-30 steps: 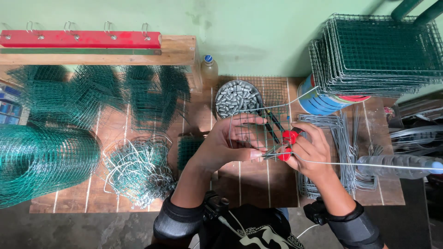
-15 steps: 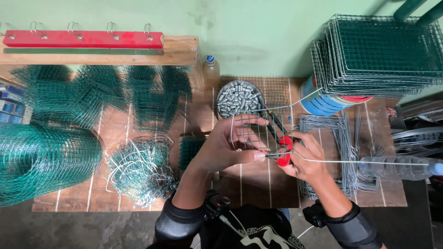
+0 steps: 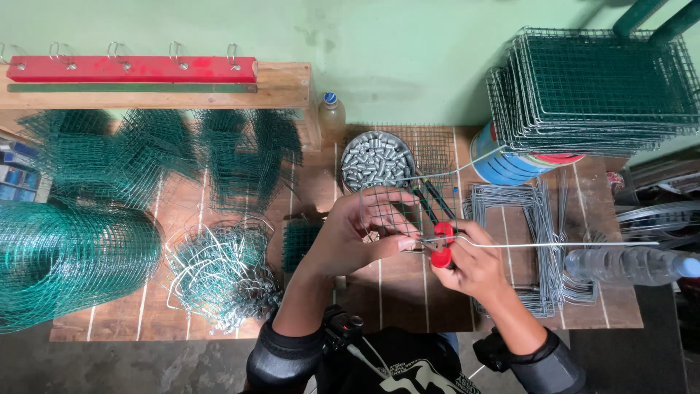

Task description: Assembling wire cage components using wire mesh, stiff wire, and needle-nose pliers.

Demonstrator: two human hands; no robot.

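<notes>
Over the middle of the wooden surface [image 3: 394, 292], the left hand [image 3: 350, 237] pinched a small green wire mesh panel [image 3: 390, 208] while the right hand [image 3: 474, 266] gripped red-handled pliers [image 3: 442, 244] against it. A bowl of metal clips [image 3: 377, 159] stood near the far edge, and stacked mesh baskets [image 3: 598, 87] filled the far right corner.

Wear: black shirt [image 3: 397, 368] with white print | black elbow sleeves [image 3: 281, 361] on both arms | hands bare | small black clip-on device [image 3: 339, 326] at chest

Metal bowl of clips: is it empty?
No. The metal bowl is heaped with small silver clips, sitting on the wooden table just beyond the left hand.
</notes>
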